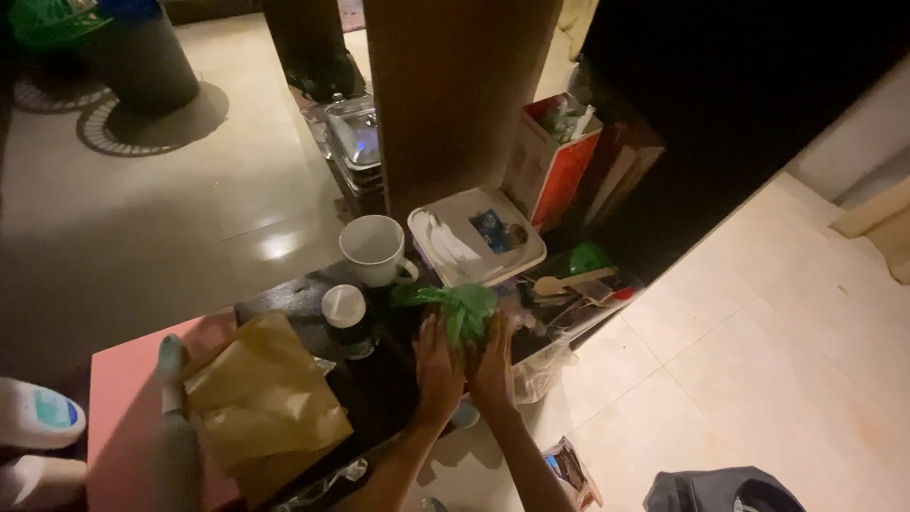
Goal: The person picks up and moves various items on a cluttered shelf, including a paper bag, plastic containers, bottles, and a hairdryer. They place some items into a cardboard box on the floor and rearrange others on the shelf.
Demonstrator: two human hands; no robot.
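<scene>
Both my hands meet over a bunch of green leaves (460, 308) at the edge of a dark low table (284, 301). My left hand (436, 365) cups the leaves from the left, and my right hand (493, 360) presses against them from the right. The leaves look blurred. A white mug (373, 248) and a dark jar with a white lid (347, 320) stand just left of the leaves.
A crumpled brown paper bag (261, 403) lies on a pink surface (118, 389). A white plastic container (474, 237), a wooden spoon (573, 282), a red-and-white carton (555, 156) and a metal lidded pot (355, 133) crowd around a brown post (445, 95). Pale floor tiles (758, 351) extend right.
</scene>
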